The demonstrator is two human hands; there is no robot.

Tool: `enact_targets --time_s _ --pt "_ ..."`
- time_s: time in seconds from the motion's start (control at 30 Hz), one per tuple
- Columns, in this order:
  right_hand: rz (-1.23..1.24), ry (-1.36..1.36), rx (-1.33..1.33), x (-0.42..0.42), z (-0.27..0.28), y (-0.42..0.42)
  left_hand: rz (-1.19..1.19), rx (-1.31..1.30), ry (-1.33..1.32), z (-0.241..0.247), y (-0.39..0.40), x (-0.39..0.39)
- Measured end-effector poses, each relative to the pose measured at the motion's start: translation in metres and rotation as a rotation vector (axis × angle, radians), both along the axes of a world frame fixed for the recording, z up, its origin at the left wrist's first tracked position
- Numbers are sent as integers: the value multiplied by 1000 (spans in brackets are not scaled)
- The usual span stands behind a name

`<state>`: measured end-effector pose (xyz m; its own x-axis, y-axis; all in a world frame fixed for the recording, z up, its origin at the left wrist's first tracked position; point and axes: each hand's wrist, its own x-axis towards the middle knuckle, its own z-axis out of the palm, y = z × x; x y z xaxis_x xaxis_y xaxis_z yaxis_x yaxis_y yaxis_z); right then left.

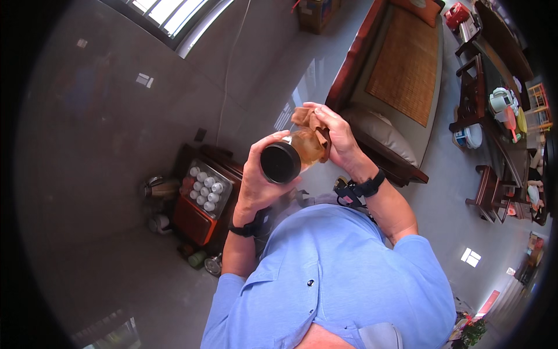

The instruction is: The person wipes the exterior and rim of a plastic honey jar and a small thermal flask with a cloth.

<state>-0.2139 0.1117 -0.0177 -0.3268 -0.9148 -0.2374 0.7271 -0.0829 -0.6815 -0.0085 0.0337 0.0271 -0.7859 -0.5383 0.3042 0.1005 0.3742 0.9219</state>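
A clear jar or bottle point(307, 146) with a wide black lid point(280, 162) is held up in front of my chest. It looks amber, though I cannot tell whether that is its contents or the cloth seen through it. My left hand point(257, 179) wraps around the lid end, fingers along the side. My right hand point(341, 138) presses a crumpled brown cloth point(307, 118) against the far end and side of the jar, which partly hides that end. The lid faces towards me, and the jar is tilted.
To the left, a wooden cabinet point(195, 221) bears a tray of several white cups or round items point(206, 187). A wooden daybed point(348, 70) with a woven mat point(407, 61) stands ahead right. A wooden table point(497, 126) and a stool point(486, 192) are farther right.
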Motion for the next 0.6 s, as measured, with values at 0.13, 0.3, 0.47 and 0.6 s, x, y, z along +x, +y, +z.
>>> enact_targets --time_s 0.13,0.3,0.47,0.6 --pt "202 -66 -97 11 13 14 70 45 19 -9 -5 4" --pt "420 -3 -169 -3 2 31 212 37 43 -5 -11 8" --pt "88 561 -18 17 28 43 258 69 17 -9 -13 13" --pt "-33 763 -147 40 36 37 191 99 -22 -4 -6 7"
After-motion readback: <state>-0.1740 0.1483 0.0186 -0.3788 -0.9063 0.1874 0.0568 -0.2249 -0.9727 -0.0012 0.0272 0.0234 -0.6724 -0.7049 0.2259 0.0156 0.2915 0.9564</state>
